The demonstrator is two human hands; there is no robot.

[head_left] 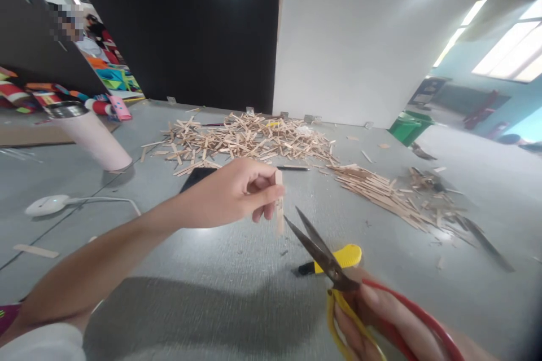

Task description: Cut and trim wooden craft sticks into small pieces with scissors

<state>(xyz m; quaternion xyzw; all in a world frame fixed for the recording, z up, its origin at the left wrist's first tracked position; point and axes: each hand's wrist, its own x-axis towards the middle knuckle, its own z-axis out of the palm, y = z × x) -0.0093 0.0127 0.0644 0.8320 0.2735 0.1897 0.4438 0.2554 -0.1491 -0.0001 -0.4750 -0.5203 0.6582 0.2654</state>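
Observation:
Between thumb and fingers, my left hand (248, 192) pinches a short flat wooden strip (280, 221), held upright above the grey table. My right hand (389, 316) grips a pair of scissors (326, 259) with one yellow and one red handle. The scissor blades are parted and point up and left, their tips close to the strip's lower part. Behind the blades lies a yellow utility knife (348, 256) with a black end, flat on the table.
A heap of small wooden strips (241, 138) spreads across the table's back. Longer strips (376, 192) lie right, near a metal blade (486, 243). At left are a pale pink tumbler (95, 138) and a white corded device (48, 205). Black and white panels (347, 39) stand behind.

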